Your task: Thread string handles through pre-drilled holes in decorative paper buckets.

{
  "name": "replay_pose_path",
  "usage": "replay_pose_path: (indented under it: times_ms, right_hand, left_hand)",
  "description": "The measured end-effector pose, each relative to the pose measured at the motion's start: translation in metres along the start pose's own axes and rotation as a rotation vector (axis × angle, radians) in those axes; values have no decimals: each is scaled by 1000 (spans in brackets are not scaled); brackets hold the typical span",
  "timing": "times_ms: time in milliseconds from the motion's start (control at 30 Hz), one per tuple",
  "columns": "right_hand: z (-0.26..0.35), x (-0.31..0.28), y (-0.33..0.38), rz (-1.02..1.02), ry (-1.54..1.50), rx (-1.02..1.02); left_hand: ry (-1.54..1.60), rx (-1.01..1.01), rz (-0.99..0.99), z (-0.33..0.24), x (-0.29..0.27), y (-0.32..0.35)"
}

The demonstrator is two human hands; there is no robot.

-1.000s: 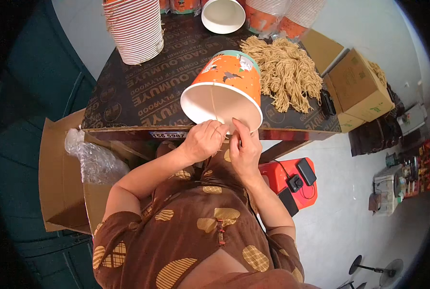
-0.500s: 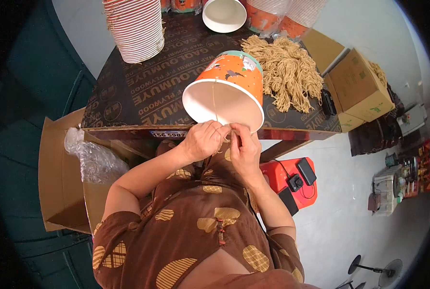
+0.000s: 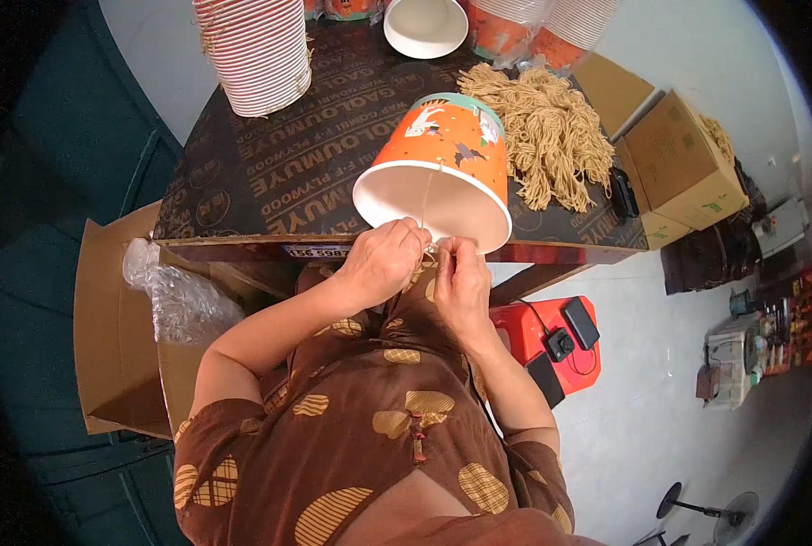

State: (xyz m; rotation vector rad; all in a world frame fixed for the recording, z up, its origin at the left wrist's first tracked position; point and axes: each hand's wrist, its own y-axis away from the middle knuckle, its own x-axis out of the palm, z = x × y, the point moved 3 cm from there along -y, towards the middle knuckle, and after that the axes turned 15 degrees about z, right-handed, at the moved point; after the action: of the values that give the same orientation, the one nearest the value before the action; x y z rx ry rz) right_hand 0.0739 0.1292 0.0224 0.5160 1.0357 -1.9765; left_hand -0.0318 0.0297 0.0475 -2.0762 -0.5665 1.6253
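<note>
Head view: an orange paper bucket (image 3: 438,173) lies tipped on the near edge of the dark table (image 3: 269,173), its mouth toward the person. Left hand (image 3: 380,264) and right hand (image 3: 458,284) meet at its rim, both pinching a thin string (image 3: 426,196). A twine heap (image 3: 552,136) lies right, a cup stack (image 3: 256,50) far left.

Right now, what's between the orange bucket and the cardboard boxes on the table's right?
In the head view, a heap of tan string bundles lies between the orange bucket and the cardboard boxes.
</note>
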Motion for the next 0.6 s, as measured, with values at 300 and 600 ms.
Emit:
replay_pose_path:
  times_ms: [300, 600]
  right_hand:
    - [0, -6, 3, 71, -27, -45]
    - [0, -8, 2, 155, 0, -10]
  left_hand:
    - [18, -112, 84, 0, 0, 2]
    - [1, -167, 117, 5, 9, 6]
